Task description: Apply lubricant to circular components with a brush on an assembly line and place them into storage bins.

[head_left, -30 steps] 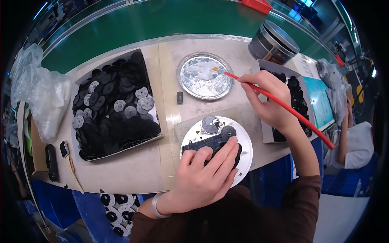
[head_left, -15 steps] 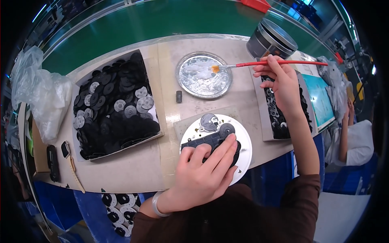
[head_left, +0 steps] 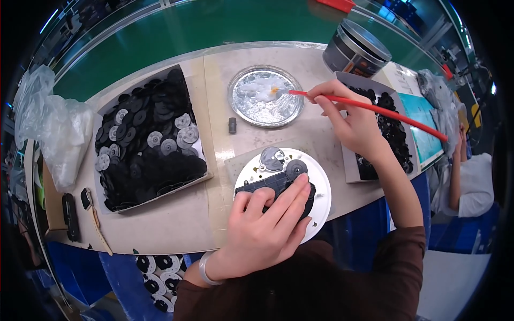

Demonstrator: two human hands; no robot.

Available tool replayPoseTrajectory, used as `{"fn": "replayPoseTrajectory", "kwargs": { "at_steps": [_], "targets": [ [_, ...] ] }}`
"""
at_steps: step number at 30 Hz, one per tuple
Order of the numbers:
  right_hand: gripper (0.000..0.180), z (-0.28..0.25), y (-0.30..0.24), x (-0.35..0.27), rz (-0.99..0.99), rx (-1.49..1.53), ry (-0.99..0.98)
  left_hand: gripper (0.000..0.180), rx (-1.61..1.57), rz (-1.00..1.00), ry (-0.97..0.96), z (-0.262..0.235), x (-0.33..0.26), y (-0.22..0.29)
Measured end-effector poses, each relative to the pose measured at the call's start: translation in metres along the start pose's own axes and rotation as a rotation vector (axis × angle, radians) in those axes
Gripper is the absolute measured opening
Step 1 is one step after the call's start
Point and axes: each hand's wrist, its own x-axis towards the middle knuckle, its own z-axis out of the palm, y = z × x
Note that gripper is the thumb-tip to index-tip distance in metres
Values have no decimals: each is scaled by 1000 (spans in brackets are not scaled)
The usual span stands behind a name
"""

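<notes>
My right hand (head_left: 350,115) is closed on a red-handled paintbrush (head_left: 385,111). Its tip dips into white grease (head_left: 257,91) on a round silver metal lid (head_left: 240,111). In front of me sits a round white base (head_left: 319,206) with a black housing and grey gears on it. My left hand (head_left: 265,219) lies over this assembly, fingers pressed together. Its fingertips touch beside the dark gear (head_left: 296,169) and the thumb reaches down along the near side. The palm hides part of the housing. Beyond the dark gear is a grey round part (head_left: 272,159).
Left stands a box (head_left: 210,175) of black and grey gears; right, another box (head_left: 350,171) of small black parts. A grease tin (head_left: 356,48) stands at the back right. A small black cylinder (head_left: 232,125), a wristwatch (head_left: 92,211) and plastic bags (head_left: 61,128) lie about. Another person (head_left: 471,179) sits far right.
My right hand has moved left and slightly down, tilting the brush so its handle end drops. The bristles have shifted left into the grease. My left hand stays on the assembly.
</notes>
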Motion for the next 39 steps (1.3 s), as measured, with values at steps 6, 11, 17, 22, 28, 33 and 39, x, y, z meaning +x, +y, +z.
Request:
{"fn": "replayPoseTrajectory", "kwargs": {
  "at_steps": [6,11,17,22,28,33,39],
  "targets": [
    [14,-1,5,2,83,160,50,41,14,9,-15,-1,1,0],
    [26,-18,15,0,379,636,235,39,27,26,-22,-1,1,0],
    [22,-38,3,-24,623,922,271,44,22,-15,-23,-1,2,2],
    [14,-50,-17,-68,240,727,284,43,19,-15,4,0,3,3],
    [11,-49,-47,-97,-184,132,133,34,46,10,58,5,3,1],
    [5,-40,-50,-95,-294,98,86,33,49,-7,48,2,3,4],
    [18,-34,-44,-90,-410,-9,116,32,45,-10,46,4,3,3]
  ]
}}
